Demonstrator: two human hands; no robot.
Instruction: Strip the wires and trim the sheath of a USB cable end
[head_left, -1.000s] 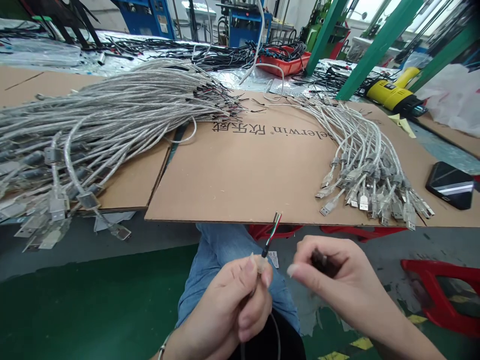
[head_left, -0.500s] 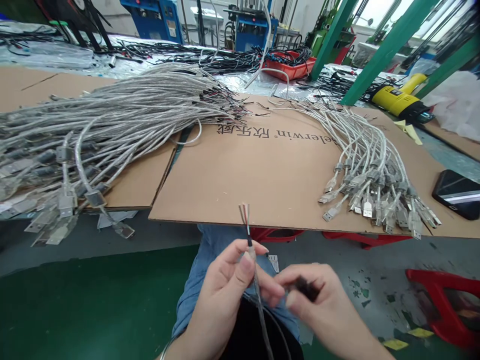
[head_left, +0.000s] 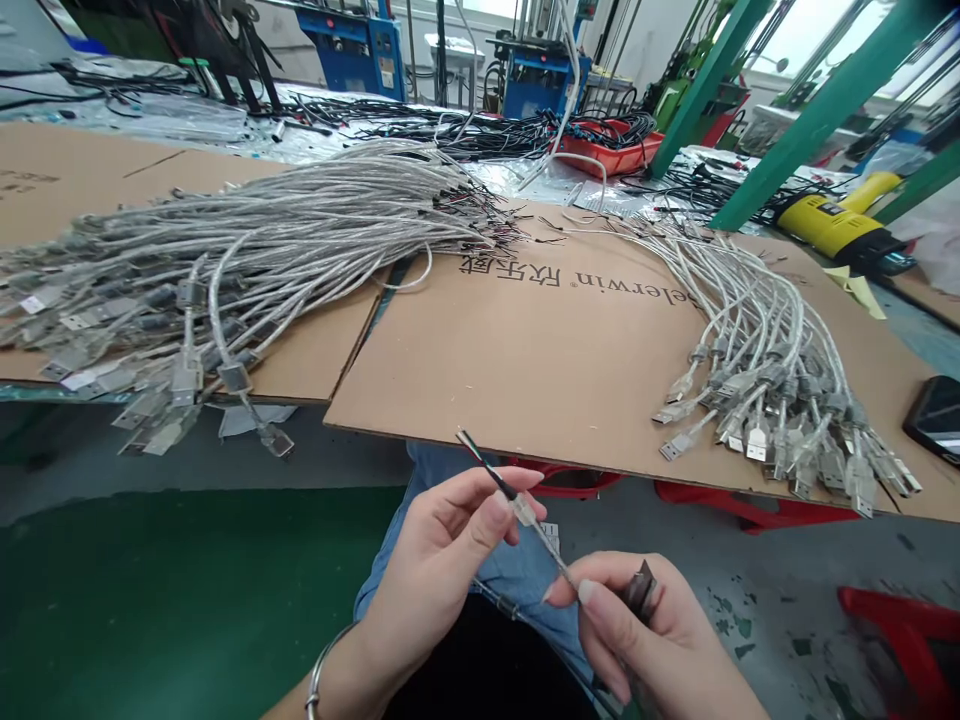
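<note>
A thin gray cable is held above blue jeans.
It is pinched by the fingers of the right hand, where a small dark thing is tucked, and, near its wire tips, by the fingers of the left hand. On the brown cardboard behind, a big cable pile and a smaller bunch are laid. Farther back, a red tray is seen.

At five o'clock, a thin silver-grey plastic-jacketed cable has fine wire tips, perhaps reddish from here; at two, a pistol-shaped yellow-and-black plastic heat gun.
</note>
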